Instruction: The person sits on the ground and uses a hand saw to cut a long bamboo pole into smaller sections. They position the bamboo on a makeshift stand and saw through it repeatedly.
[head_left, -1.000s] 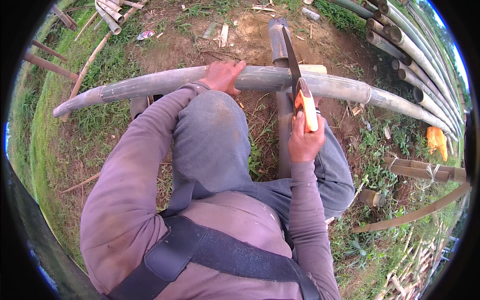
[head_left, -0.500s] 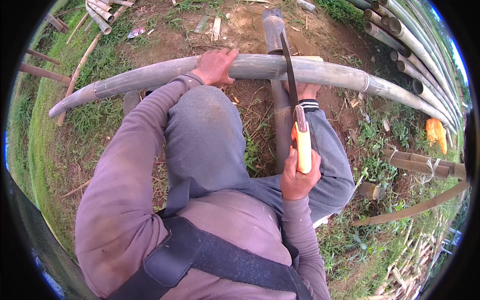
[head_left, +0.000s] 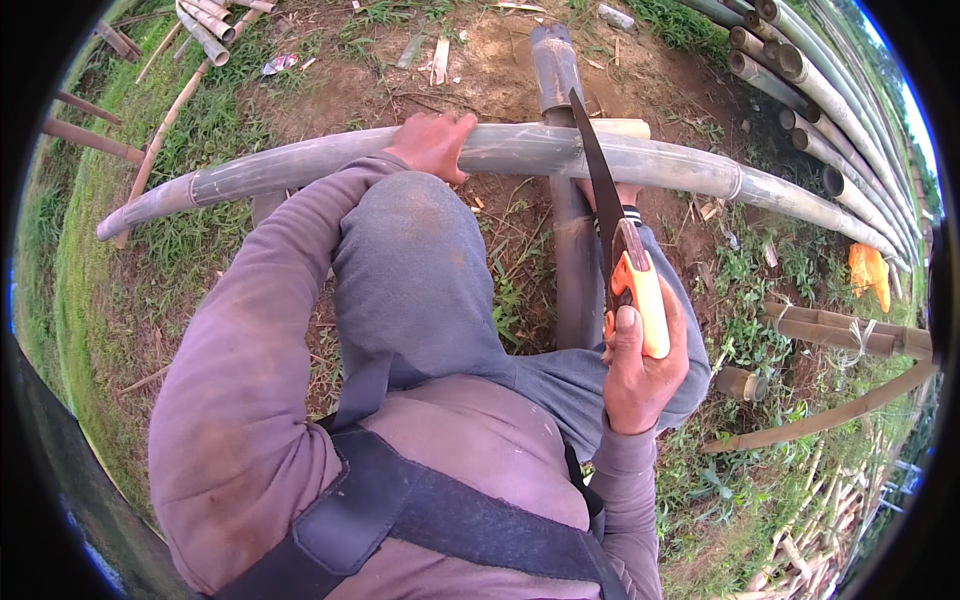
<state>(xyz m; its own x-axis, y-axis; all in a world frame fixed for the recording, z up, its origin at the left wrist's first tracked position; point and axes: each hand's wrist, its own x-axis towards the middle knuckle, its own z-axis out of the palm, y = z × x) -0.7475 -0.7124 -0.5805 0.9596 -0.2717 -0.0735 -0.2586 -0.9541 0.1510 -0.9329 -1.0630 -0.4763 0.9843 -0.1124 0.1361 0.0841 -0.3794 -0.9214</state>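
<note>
I am pressing my left hand (head_left: pixel 432 146) flat over the top of the long grey bamboo pole (head_left: pixel 520 150), fingers spread and curled onto its far side, so the pole is being pinned against rolling. The pole is lying crosswise in front of me, resting on a shorter thick bamboo section (head_left: pixel 570 250) that is running away from me underneath it; this is lifting the pole clear of the bare soil (head_left: pixel 480 70).

My right hand (head_left: pixel 640 370) is gripping the orange handle (head_left: pixel 640 300) of a hand saw, fingers wrapped fully around it. The dark blade (head_left: pixel 598 180) is pointing away from me with its tip crossing the pole just right of my left hand, at about the spot where the support sits below. Whether the teeth are biting into the pole or only lying against it, I cannot tell.

My raised knee (head_left: pixel 420 240) is standing between my arms, close to the pole, and is crowding the saw's path on its left side.

Surroundings: a stack of long bamboo poles (head_left: pixel 800 90) is lying along the right; a tied bundle of shorter canes (head_left: pixel 850 330) is sitting nearer, with an orange object (head_left: pixel 868 272) beside it. Loose offcuts (head_left: pixel 200 30) are lying on the grass at the upper left.
</note>
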